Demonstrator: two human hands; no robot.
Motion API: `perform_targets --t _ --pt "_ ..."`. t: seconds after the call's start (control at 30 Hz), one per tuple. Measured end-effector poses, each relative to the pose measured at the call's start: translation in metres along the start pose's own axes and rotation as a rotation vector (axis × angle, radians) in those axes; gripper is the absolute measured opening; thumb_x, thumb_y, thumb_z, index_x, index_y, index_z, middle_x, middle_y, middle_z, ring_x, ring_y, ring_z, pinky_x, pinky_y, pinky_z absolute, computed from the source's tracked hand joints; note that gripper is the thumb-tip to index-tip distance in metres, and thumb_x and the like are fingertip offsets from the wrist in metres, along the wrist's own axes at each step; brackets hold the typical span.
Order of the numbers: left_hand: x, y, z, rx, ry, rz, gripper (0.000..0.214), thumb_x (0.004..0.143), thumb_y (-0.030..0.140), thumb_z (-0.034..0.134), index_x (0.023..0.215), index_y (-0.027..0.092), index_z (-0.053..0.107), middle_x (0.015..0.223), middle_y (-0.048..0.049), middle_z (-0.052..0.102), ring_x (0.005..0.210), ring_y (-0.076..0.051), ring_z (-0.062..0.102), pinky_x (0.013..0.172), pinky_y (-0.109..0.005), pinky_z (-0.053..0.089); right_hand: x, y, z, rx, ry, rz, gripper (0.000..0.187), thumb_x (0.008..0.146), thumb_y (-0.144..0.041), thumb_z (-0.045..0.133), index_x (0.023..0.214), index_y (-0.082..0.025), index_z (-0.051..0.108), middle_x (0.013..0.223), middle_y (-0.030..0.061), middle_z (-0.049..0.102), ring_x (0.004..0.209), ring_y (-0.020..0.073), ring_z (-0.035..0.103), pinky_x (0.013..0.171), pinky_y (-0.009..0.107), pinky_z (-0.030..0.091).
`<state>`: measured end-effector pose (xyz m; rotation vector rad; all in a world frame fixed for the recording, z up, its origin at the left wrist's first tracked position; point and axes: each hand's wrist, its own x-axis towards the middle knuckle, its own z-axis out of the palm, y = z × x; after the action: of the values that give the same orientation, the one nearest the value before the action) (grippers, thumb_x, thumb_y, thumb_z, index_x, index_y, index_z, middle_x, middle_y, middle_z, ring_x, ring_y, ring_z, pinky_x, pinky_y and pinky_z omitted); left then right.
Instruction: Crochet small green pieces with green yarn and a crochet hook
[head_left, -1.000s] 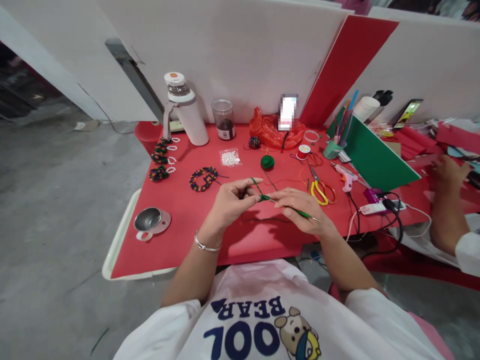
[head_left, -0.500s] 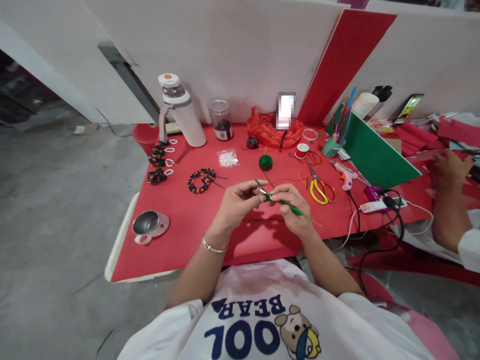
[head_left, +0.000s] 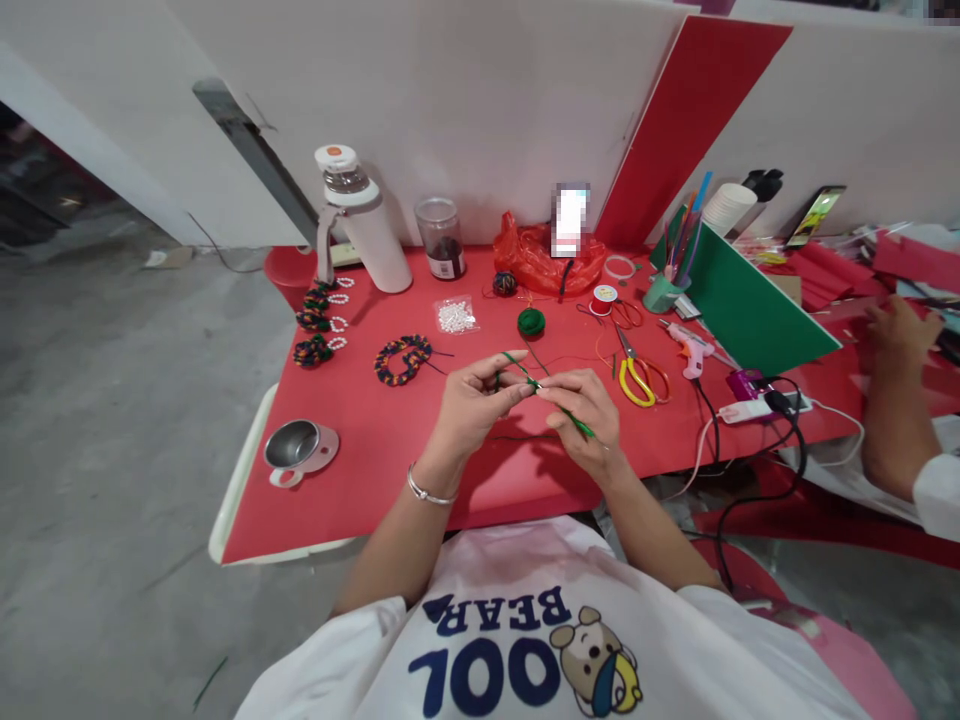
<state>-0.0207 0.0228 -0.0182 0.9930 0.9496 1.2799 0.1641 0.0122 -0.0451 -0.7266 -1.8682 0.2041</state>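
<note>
Both my hands meet above the middle of the red table (head_left: 360,470). My left hand (head_left: 472,400) pinches a loop of green yarn (head_left: 517,365) between thumb and fingers. My right hand (head_left: 589,410) is closed around a thin green crochet hook (head_left: 579,424), whose tip points into the yarn at my left fingertips. A strand runs back from there to a small green yarn ball (head_left: 532,322) lying on the table just beyond my hands.
On the table: multicoloured crocheted rings (head_left: 405,358), a bag of white beads (head_left: 457,317), yellow scissors (head_left: 636,375), a glue gun (head_left: 690,348), a white flask (head_left: 360,220), a metal cup (head_left: 294,445). At the right, another person's hand (head_left: 900,335) rests beside a green sheet (head_left: 750,310) and cables (head_left: 780,410).
My right hand has drawn in toward the left hand, and the hook now points more steeply up-left into the yarn. The view has shifted slightly.
</note>
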Motion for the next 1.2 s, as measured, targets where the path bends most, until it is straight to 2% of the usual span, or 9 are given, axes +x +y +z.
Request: perform_targets --t 0.13,0.43,0.53,0.67,0.77,0.9,1.03,1.13,1.2 --pt "-0.002 -0.002 0.007 -0.05 0.054 0.019 0.058 0.063 0.036 0.095 0.114 0.015 0.079 0.066 0.0011 0.069 0.047 -0.003 0.042 0.045 -0.019 0.032 -0.008 0.005 0.013 -0.178 0.07 -0.032 0.034 0.101 -0.049 0.058 0.128 -0.034 0.071 0.11 0.0093 0.069 0.102 0.0255 0.064 0.089 0.043 0.055" --pt "-0.004 -0.002 0.011 -0.151 0.074 -0.024 0.067 0.058 0.037 0.097 0.119 0.016 0.077 0.063 0.0046 0.064 0.045 -0.003 0.039 0.044 -0.019 0.03 -0.007 0.001 0.03 -0.208 0.216 -0.003 0.039 0.103 -0.055 0.049 0.121 -0.031 0.075 0.095 0.0075 0.058 0.088 0.0224 0.062 0.078 0.041 0.057" --pt "-0.003 0.0 0.007 -0.187 0.031 -0.053 0.07 0.056 0.034 0.098 0.12 0.016 0.076 0.063 0.0045 0.064 0.045 -0.003 0.039 0.043 -0.019 0.028 -0.005 0.001 0.031 -0.063 0.22 0.065 0.035 0.103 -0.054 0.051 0.114 -0.032 0.076 0.096 0.0068 0.06 0.087 0.0215 0.064 0.074 0.04 0.059" --pt "-0.001 0.002 0.003 -0.215 0.002 -0.095 0.068 0.055 0.03 0.098 0.119 0.016 0.076 0.065 0.0038 0.065 0.044 -0.002 0.039 0.041 -0.018 0.025 -0.007 0.004 0.038 0.323 0.284 0.187 0.025 0.102 -0.049 0.057 0.111 -0.033 0.075 0.101 0.0045 0.062 0.077 0.0174 0.065 0.067 0.036 0.059" --pt "0.0 0.002 0.002 -0.199 0.007 -0.095 0.071 0.055 0.03 0.097 0.121 0.015 0.075 0.065 0.0036 0.065 0.044 -0.003 0.039 0.041 -0.019 0.025 -0.007 0.004 0.04 0.441 0.313 0.218 0.026 0.1 -0.05 0.06 0.109 -0.032 0.075 0.102 0.0043 0.064 0.073 0.0162 0.065 0.065 0.036 0.059" --pt "-0.002 0.001 0.003 -0.084 0.063 -0.002 0.066 0.06 0.029 0.095 0.121 0.014 0.076 0.066 0.0022 0.067 0.049 -0.005 0.044 0.045 -0.019 0.031 0.001 -0.001 0.03 0.295 0.235 0.233 0.025 0.102 -0.045 0.059 0.107 -0.028 0.077 0.097 0.0054 0.067 0.078 0.0176 0.068 0.069 0.036 0.061" --pt "-0.005 -0.001 0.01 0.003 0.197 0.127 0.055 0.065 0.024 0.09 0.118 0.015 0.078 0.068 0.0019 0.069 0.058 -0.007 0.052 0.053 -0.019 0.038 0.005 -0.006 0.024 0.001 0.15 0.036 0.021 0.099 -0.034 0.066 0.117 -0.029 0.077 0.099 0.0067 0.07 0.092 0.0202 0.068 0.08 0.037 0.06" --pt "-0.006 -0.001 0.013 -0.172 0.165 0.041 0.058 0.063 0.025 0.091 0.118 0.016 0.077 0.063 0.0042 0.065 0.049 -0.004 0.045 0.047 -0.017 0.032 -0.001 -0.004 0.032 -0.168 0.228 -0.069 0.022 0.096 -0.038 0.07 0.115 -0.029 0.078 0.1 0.0072 0.07 0.093 0.0206 0.068 0.081 0.037 0.059" --pt "-0.006 0.002 0.011 -0.305 0.077 -0.08 0.059 0.061 0.025 0.093 0.117 0.016 0.077 0.059 0.0061 0.061 0.041 -0.001 0.035 0.042 -0.017 0.023 -0.005 0.001 0.039 -0.122 0.279 -0.057 0.023 0.095 -0.044 0.071 0.111 -0.031 0.079 0.099 0.0069 0.07 0.092 0.0213 0.068 0.082 0.039 0.059"
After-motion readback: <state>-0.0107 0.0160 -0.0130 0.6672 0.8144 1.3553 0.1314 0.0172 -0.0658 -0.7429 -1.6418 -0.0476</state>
